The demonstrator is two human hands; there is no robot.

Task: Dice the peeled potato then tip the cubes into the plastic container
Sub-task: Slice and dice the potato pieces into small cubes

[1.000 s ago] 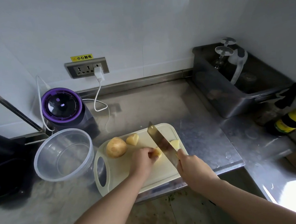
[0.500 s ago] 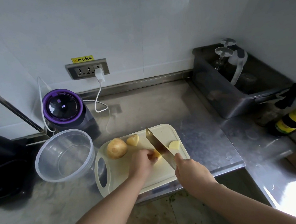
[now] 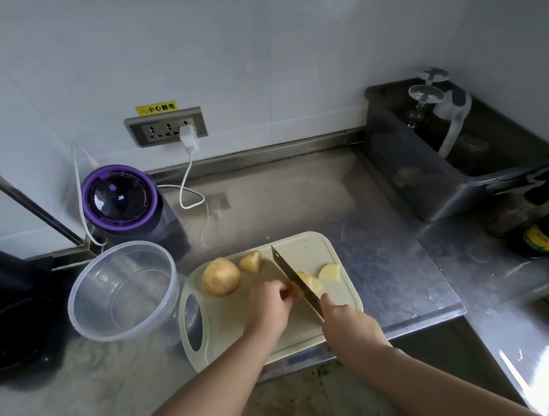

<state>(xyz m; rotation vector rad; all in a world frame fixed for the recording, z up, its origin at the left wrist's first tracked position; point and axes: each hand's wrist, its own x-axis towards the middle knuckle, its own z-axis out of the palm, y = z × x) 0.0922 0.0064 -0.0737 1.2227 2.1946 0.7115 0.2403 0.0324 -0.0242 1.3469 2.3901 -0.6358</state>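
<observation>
On the cream plastic cutting board (image 3: 229,324), the left hand (image 3: 268,307) pinches a pale yellow potato piece (image 3: 297,291) while the right hand (image 3: 348,324), clenched round the handle, drives the broad steel knife (image 3: 296,279) so near the fingertips (image 3: 285,295) that a slip could nick them.

The counter (image 3: 298,190) filling the middle of the frame is brushed steel, dull and smeared. On it at lower centre lies a cream plastic cutting board (image 3: 305,244), matt and smooth. The knife (image 3: 292,276) on the board has a bare metal blade with a soft sheen. At left stands a clear plastic container (image 3: 123,290), glossy and see-through. The whole potato (image 3: 221,276) has rough tan skin; the cut pieces (image 3: 329,273) show pale, moist flesh. At right sits a smoky translucent plastic bin (image 3: 427,177).
</observation>
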